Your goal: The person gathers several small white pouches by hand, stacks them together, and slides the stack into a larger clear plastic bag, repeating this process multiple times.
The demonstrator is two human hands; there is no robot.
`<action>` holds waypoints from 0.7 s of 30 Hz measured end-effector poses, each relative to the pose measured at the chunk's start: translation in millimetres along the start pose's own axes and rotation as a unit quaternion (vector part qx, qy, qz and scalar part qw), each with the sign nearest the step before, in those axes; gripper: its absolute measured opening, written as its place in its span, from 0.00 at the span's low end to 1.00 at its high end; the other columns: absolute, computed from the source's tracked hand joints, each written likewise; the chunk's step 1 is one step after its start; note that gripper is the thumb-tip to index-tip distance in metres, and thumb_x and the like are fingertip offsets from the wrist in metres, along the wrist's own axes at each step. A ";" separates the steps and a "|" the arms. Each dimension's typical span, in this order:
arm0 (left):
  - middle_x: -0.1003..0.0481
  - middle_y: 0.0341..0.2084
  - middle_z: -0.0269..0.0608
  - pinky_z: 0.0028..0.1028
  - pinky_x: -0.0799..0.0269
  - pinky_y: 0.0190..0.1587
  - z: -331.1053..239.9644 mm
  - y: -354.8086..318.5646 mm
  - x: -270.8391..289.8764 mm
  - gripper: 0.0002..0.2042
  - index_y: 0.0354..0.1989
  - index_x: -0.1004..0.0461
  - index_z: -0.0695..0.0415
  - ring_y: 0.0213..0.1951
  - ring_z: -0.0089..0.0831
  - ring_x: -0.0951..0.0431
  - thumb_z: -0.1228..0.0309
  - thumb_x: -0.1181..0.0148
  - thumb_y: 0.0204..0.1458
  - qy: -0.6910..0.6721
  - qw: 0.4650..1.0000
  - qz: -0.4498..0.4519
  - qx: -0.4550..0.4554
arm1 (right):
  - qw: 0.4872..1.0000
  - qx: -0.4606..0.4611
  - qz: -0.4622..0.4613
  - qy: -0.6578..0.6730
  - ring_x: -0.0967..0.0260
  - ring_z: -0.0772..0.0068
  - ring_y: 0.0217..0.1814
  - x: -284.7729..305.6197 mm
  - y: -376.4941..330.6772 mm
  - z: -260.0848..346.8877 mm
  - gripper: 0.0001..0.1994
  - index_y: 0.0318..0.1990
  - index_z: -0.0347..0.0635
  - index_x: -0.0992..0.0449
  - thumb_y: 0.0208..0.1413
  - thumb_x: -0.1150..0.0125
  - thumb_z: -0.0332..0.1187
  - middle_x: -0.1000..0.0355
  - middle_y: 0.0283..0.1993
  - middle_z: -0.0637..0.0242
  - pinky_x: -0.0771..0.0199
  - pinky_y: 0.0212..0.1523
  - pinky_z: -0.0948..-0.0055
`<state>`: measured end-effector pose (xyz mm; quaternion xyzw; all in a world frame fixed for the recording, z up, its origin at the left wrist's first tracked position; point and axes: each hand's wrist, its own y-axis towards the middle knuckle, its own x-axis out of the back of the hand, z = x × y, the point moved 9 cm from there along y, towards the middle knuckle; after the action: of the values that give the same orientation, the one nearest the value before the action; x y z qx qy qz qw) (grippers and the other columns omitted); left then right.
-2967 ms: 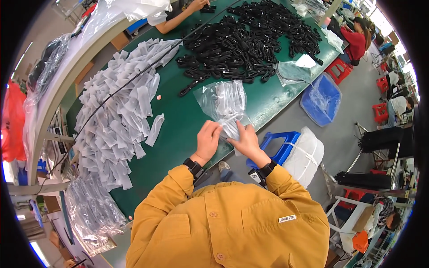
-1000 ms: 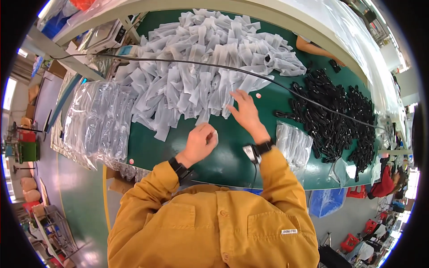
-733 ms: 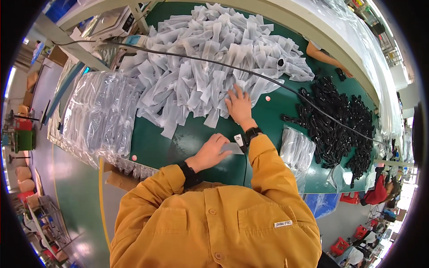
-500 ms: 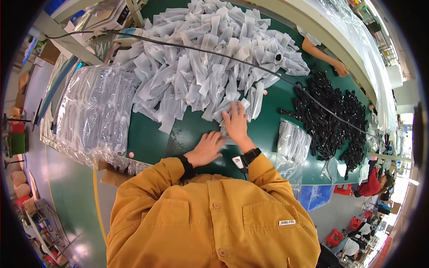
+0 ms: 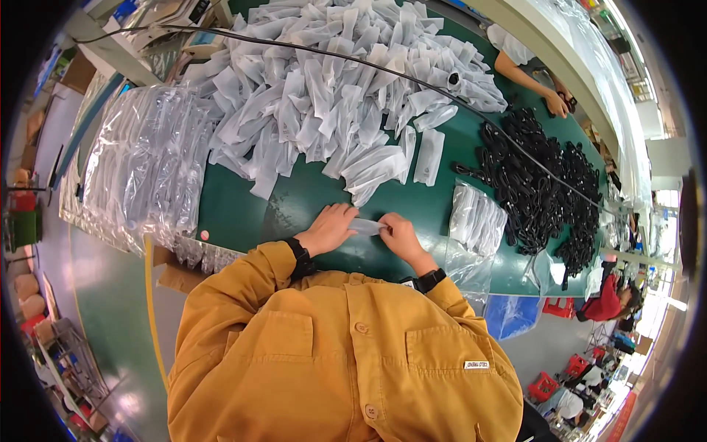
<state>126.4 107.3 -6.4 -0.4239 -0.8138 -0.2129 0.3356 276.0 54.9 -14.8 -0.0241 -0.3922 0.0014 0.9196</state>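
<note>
1 narrow frosted-plastic sleeve is between 2 hands, near the front edge of the green tabletop. The right hand is curled, pinching the sleeve's right end. The left hand lays close-set fingers at its left end; I cannot tell whether they grip. Toward the back edge, piled whitish translucent sleeves are too many to count.

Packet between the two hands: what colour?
The packet is translucent whitish grey, with no pattern I can make out; best seen in the head view.
</note>
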 end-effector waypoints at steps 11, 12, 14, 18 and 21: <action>0.33 0.38 0.44 0.39 0.36 0.47 -49.4 -14.5 -33.0 0.14 0.41 0.31 0.58 0.44 0.45 0.33 0.76 0.37 0.45 -0.030 0.998 -0.031 -0.036 | 0.979 0.114 -0.047 -0.160 0.29 0.42 0.39 62.4 97.1 0.6 0.06 0.34 0.35 0.28 0.46 0.46 0.19 0.28 0.38 0.50 0.28 0.37 0.55; 0.34 0.38 0.43 0.39 0.35 0.47 -51.0 -17.2 -33.2 0.14 0.41 0.31 0.58 0.45 0.45 0.33 0.76 0.37 0.45 -0.035 0.998 -0.043 -0.039 | 0.979 0.121 -0.043 -0.158 0.29 0.42 0.39 59.5 94.2 -0.5 0.06 0.34 0.35 0.28 0.46 0.46 0.19 0.28 0.38 0.50 0.28 0.37 0.55; 0.33 0.40 0.44 0.39 0.36 0.48 -51.5 -26.6 -39.0 0.14 0.41 0.30 0.58 0.46 0.45 0.33 0.76 0.37 0.44 -0.032 0.998 -0.046 -0.026 | 0.987 0.127 -0.058 -0.080 0.30 0.55 0.32 60.6 72.0 -1.2 0.06 0.33 0.36 0.29 0.45 0.41 0.21 0.29 0.33 0.55 0.30 0.32 0.64; 0.33 0.45 0.44 0.41 0.37 0.53 -65.7 -40.5 -45.6 0.15 0.41 0.30 0.58 0.51 0.44 0.34 0.75 0.36 0.42 0.006 0.997 -0.073 -0.027 | 0.998 -0.001 0.013 0.068 0.28 0.52 0.34 51.4 14.8 -8.6 0.07 0.32 0.35 0.29 0.45 0.39 0.22 0.29 0.32 0.52 0.29 0.32 0.63; 0.33 0.48 0.44 0.42 0.39 0.57 -92.2 -39.8 -28.4 0.16 0.41 0.29 0.57 0.54 0.44 0.35 0.74 0.36 0.42 0.084 0.986 -0.128 -0.059 | 0.992 -0.018 0.044 0.118 0.29 0.55 0.32 34.0 -14.0 -26.5 0.08 0.32 0.36 0.29 0.44 0.38 0.23 0.30 0.30 0.53 0.30 0.32 0.65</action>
<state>138.7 11.6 33.5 -0.3157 -0.8166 -0.3367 0.3467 318.5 40.5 -7.9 -0.0578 -0.2796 0.0318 0.9578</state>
